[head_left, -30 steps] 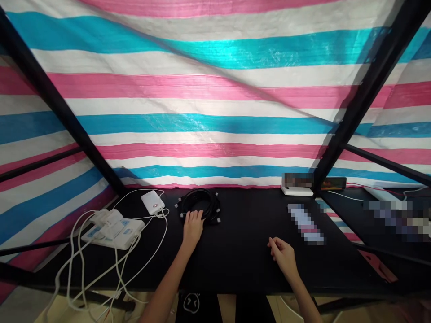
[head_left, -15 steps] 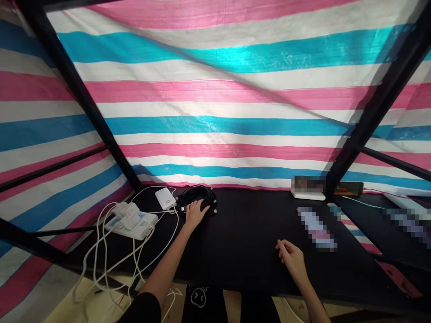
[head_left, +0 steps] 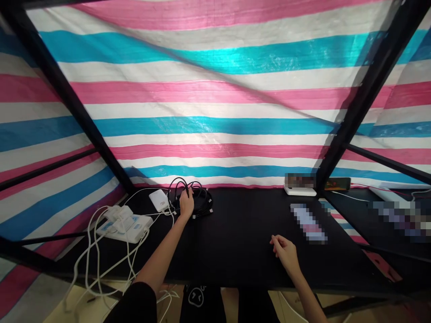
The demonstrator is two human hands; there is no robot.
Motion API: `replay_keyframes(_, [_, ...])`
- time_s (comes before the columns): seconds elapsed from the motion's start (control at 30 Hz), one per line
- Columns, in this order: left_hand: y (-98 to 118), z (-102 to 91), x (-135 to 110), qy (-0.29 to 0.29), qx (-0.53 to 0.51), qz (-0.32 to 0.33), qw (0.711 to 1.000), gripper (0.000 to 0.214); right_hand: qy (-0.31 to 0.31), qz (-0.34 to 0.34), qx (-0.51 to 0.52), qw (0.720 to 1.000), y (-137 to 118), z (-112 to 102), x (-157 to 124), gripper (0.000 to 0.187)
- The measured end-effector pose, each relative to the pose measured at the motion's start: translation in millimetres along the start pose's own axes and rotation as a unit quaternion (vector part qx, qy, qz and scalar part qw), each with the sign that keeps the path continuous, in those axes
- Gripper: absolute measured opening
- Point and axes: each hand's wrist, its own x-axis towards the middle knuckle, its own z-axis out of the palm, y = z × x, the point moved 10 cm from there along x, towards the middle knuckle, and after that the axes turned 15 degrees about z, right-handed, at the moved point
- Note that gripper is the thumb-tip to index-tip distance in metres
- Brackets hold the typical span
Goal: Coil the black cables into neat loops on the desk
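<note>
My left hand point(head_left: 186, 204) is closed on a strand of black cable point(head_left: 181, 181), raised a little above the table. The rest of the black cables point(head_left: 204, 202) lie in a loose coil just right of that hand, with several light-coloured plug ends showing. Touching or just over the tabletop on the right, my right hand point(head_left: 284, 252) has its fingers curled in, and I see nothing in them.
On the black table point(head_left: 232, 242) a white power strip point(head_left: 134, 228) with tangled white cords stands at left. Beside the coil lies a white power bank point(head_left: 159, 200). A blurred phone-like item point(head_left: 308, 223) is at right; a white box-like object point(head_left: 299, 191) stands behind it.
My left hand has moved from resting on the coil to gripping and lifting part of the cable, pulling loops upward. The right hand stays curled. The view has shifted slightly.
</note>
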Motion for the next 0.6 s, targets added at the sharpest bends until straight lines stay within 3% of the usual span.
replay_keyframes(0.17, [-5.7, -49.5, 9.6, 0.168, -0.022, -0.066, 0.983, 0.042, -0.001, -0.001, -0.004, 1.0, 0.1, 0.1, 1.2, 0.042])
replay_keyframes(0.27, [8.1, -68.1, 9.0, 0.214, -0.038, -0.059, 0.974, 0.043, 0.003, 0.001, -0.01, 1.0, 0.2, -0.9, 1.7, 0.042])
replay_keyframes(0.43, [34.2, -71.1, 21.2, 0.182, -0.079, 0.001, 0.98, 0.038, 0.007, -0.001, -0.008, 1.0, 0.3, -2.4, 1.2, 0.041])
replay_keyframes(0.6, [26.0, -63.3, 47.0, 0.115, -0.127, 0.011, 0.985, 0.029, 0.009, 0.006, -0.008, 1.0, 1.7, -2.0, 0.4, 0.041])
